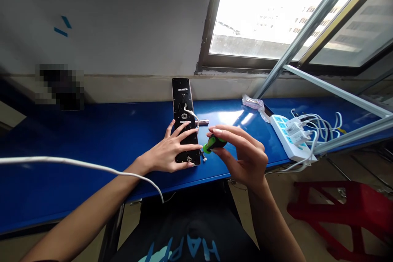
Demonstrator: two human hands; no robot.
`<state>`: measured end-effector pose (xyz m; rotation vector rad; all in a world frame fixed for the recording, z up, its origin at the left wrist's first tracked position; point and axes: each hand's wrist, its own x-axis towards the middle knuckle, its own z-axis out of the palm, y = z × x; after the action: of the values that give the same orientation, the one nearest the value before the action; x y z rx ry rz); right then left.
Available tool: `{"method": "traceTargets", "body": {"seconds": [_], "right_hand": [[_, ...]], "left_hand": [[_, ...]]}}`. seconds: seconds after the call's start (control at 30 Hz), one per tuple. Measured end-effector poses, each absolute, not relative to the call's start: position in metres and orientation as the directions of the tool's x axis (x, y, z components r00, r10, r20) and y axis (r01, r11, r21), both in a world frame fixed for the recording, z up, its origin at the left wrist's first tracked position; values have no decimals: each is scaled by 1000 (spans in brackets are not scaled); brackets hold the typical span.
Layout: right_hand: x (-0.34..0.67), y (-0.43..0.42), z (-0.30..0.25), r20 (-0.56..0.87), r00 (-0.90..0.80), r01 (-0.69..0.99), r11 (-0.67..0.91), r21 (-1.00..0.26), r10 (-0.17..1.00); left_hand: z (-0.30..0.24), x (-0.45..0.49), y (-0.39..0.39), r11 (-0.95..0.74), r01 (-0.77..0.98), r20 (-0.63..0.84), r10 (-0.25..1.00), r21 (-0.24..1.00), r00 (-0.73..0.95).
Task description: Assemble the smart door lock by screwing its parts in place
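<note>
A long black panel [179, 102] with screws, small labels and a white cable lies on the blue table, pointing away from me. Across its nearer half my left hand [168, 149] rests flat with the fingers spread. My right hand [242, 149] pinches the green and black handle of a screwdriver [214, 143] just right of the panel. The shaft points down and left toward the panel's edge; I cannot tell whether its tip touches anything. A metal cylinder [202, 123] sticks out beside the panel, and a small white-ended connector [204, 158] shows below the screwdriver.
On the right, a white power strip [290, 139] holds several plugs and cables beside a metal frame [337, 90]. A clear plastic bag [253, 102] lies behind it. A white cable [92, 164] crosses above my left forearm. A red stool [346, 208] stands at lower right.
</note>
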<state>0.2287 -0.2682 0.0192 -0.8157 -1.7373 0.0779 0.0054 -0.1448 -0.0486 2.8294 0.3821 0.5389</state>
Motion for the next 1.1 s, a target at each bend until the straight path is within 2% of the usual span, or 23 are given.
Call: {"method": "traceTargets", "body": {"seconds": [0.1, 0.27, 0.43, 0.63, 0.73, 0.83, 1.0, 1.1], "right_hand": [[229, -266, 22, 850, -68, 520, 746, -417, 523], [230, -267, 25, 792, -135, 466, 744, -479, 595], [234, -270, 24, 845, -56, 488, 753, -441, 531], [238, -272, 21, 784, -86, 441, 729, -524, 615], [238, -270, 21, 815, -39, 427, 747, -509, 578], [238, -268, 20, 853, 30, 493, 735, -466, 522], [237, -267, 20, 798, -45, 452, 725, -520, 601], [236, -266, 21, 820, -19, 439, 742, -507, 571]], "left_hand": [[-52, 7, -148, -933, 215, 334, 309, 290, 890], [-55, 7, -150, -930, 216, 348, 317, 297, 882], [-55, 7, -150, -928, 245, 307, 329, 281, 893], [-53, 7, -152, -919, 288, 263, 358, 271, 896], [-54, 8, -152, -918, 298, 263, 365, 263, 893], [-56, 8, -152, -917, 305, 267, 370, 256, 890], [-57, 8, -152, -916, 305, 267, 372, 261, 889], [-57, 8, -152, -918, 296, 278, 367, 266, 888]]}}
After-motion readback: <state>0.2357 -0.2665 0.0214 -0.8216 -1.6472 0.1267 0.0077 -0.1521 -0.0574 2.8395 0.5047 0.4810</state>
